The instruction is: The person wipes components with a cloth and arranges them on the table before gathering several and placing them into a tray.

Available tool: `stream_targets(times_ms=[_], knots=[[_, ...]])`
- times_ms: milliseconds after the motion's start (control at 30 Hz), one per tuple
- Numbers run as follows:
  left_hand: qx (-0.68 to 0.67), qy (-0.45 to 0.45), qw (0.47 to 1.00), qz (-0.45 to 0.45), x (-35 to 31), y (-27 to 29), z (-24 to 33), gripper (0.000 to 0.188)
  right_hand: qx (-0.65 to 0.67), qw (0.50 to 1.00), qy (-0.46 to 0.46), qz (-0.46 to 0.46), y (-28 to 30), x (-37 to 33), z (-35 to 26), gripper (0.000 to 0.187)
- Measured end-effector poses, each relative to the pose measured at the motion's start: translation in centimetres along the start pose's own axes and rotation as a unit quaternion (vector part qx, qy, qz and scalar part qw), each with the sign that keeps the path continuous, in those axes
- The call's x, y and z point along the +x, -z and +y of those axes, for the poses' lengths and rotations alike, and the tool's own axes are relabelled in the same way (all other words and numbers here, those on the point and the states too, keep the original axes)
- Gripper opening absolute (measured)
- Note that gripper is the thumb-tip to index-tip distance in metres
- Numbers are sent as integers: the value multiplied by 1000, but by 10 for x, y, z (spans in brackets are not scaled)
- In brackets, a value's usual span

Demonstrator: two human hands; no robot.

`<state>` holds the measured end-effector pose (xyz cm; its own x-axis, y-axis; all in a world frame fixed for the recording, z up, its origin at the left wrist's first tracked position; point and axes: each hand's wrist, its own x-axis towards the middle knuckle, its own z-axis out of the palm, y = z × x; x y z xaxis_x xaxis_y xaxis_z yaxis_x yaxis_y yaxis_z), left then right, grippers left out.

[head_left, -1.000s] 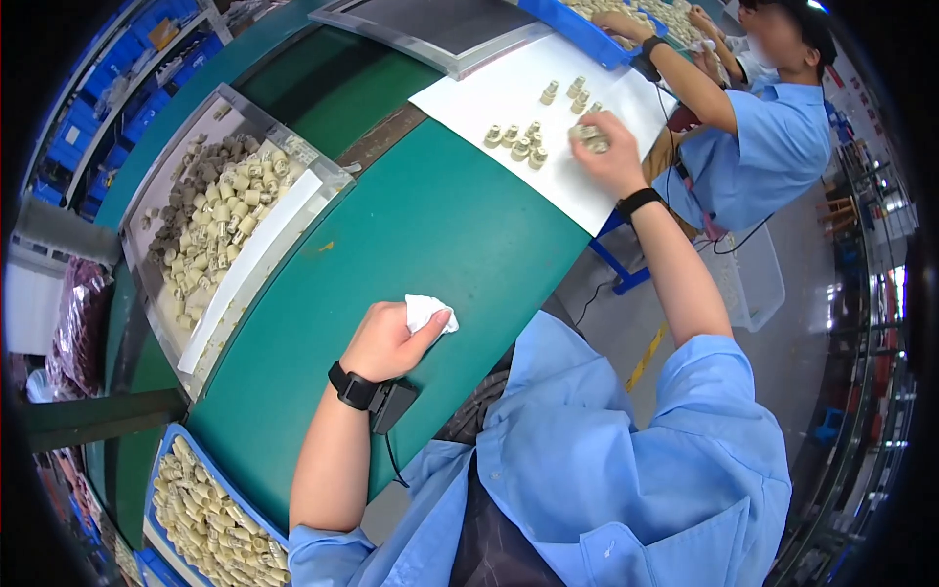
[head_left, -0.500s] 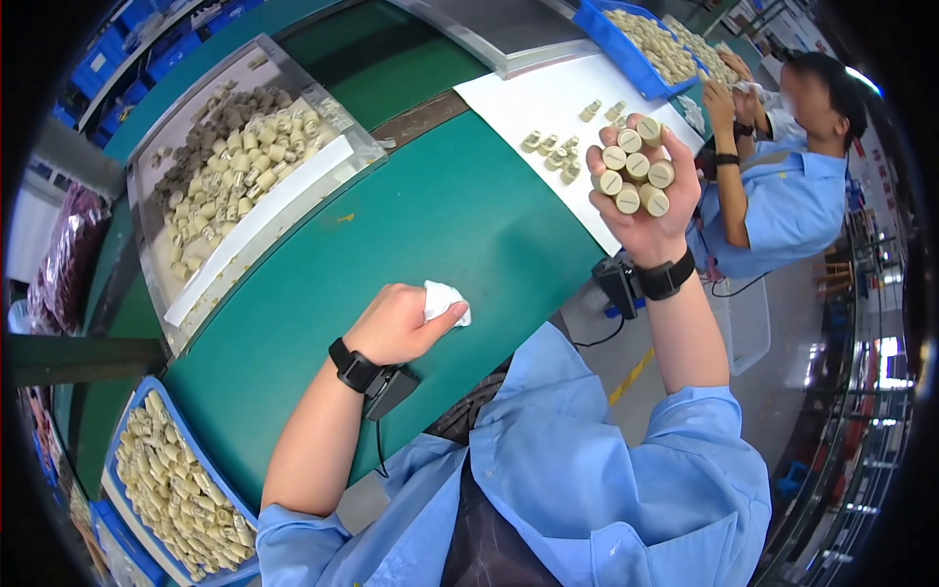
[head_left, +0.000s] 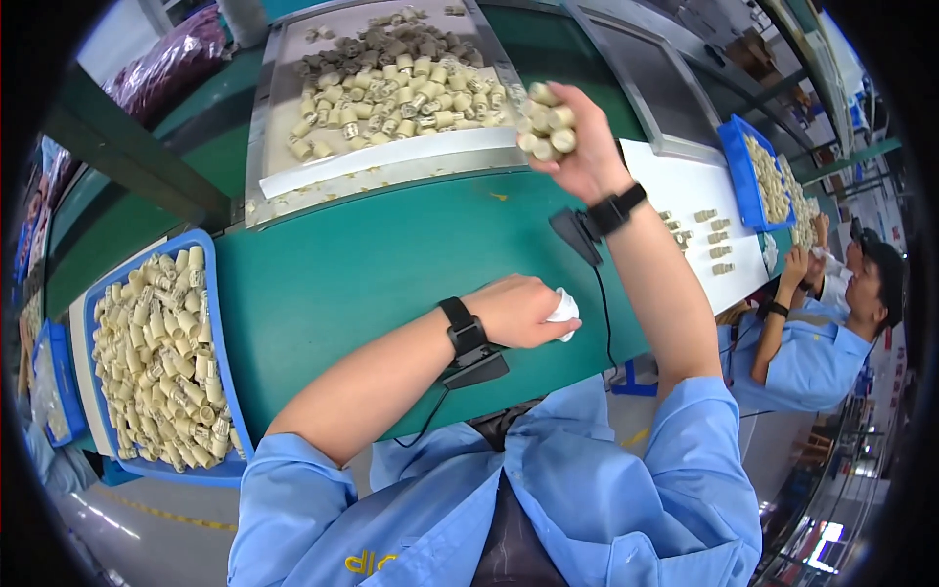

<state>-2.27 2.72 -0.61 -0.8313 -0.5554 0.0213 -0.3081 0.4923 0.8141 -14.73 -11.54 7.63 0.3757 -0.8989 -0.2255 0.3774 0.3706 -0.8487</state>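
My right hand (head_left: pixel 587 147) is raised by the right edge of a metal-framed tray (head_left: pixel 256 191), its fingers wrapped round a bunch of cream cylindrical parts (head_left: pixel 546 122). Their round ends point left, slightly blurred. Inside the tray lie loose cream parts (head_left: pixel 411 98) in front of a heap of grey-brown pieces (head_left: pixel 381 54). Low over the green table (head_left: pixel 333 264), my left hand (head_left: pixel 523 311) is closed on a crumpled white cloth (head_left: pixel 564 315), or possibly a tissue. Both wrists wear black straps with small devices.
A blue bin (head_left: pixel 223 333) full of cream parts stands at the left. On a white sheet (head_left: pixel 729 196) at the right, several parts stand near another blue bin (head_left: pixel 743 181). Beyond it a co-worker (head_left: pixel 812 342) in blue handles parts. A metal frame (head_left: pixel 655 78) lies at the back.
The view has turned left. My right hand has carried the bunch of cylindrical parts from above the white sheet to the tray's edge. My left hand still grips the white cloth.
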Motion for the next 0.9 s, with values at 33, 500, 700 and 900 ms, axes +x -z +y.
stream_targets(times_ms=[33,500,700,900], knots=[[-5,-1,1000,-5,1,0,0,32,-39,999,-12,14,-4,21,-3,31],[-35,-16,999,-2,-2,6,6,38,-219,973,64,42,-72,69,-44,65],[-28,-8,1000,2,-5,5,8,38,-190,959,182,-102,-42,-40,-6,51],[-41,-44,998,-2,3,1,7,38,-280,952,62,-106,12,-139,12,24]])
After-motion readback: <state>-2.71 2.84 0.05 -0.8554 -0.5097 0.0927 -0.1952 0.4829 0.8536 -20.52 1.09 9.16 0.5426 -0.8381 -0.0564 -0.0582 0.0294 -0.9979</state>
